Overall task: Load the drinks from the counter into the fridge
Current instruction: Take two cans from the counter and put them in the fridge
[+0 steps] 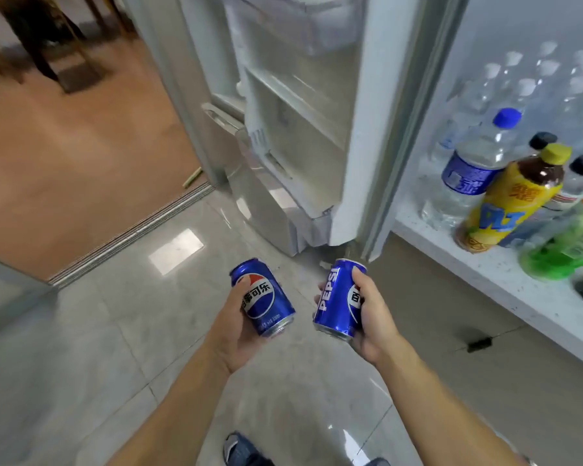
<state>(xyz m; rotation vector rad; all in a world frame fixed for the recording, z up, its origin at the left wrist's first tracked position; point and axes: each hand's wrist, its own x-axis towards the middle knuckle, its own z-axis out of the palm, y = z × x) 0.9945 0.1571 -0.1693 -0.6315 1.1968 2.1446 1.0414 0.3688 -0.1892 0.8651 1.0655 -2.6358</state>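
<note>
— From the head view, what's he got?

— A blue Pepsi can in each. The left hand (231, 326) is wrapped round the left can (263, 297), thumb over the logo; the right hand (372, 317) is clamped on the right can (339, 299), thumb along its side. The hands are apart, the cans near each other but not touching.

— Which way do the cans point?

— Both are tilted, tops away from him and up toward the fridge. The left one leans its top to the left, the right one stands closer to upright.

— And the fridge?

— Straight ahead and above the hands. The fridge (283, 203) is open, and its door shelves (303, 105) look bare as far as the blur lets me tell. The door edge (377, 129) stands just beyond the right can, so I'd judge the right hand is the nearer one to those shelves. The left has a clearer line to the body of the fridge, on the left.

— So the move is forward and up?

— I'd say so, with each can brought upright before it's set down.

— Much left?

— Plenty. On the desk (505, 274) to his right stand a yellow tea bottle (512, 203), a blue-labelled water bottle (468, 176), a green bottle (566, 250) and a cluster of clear bottles (539, 82) behind.
</note>
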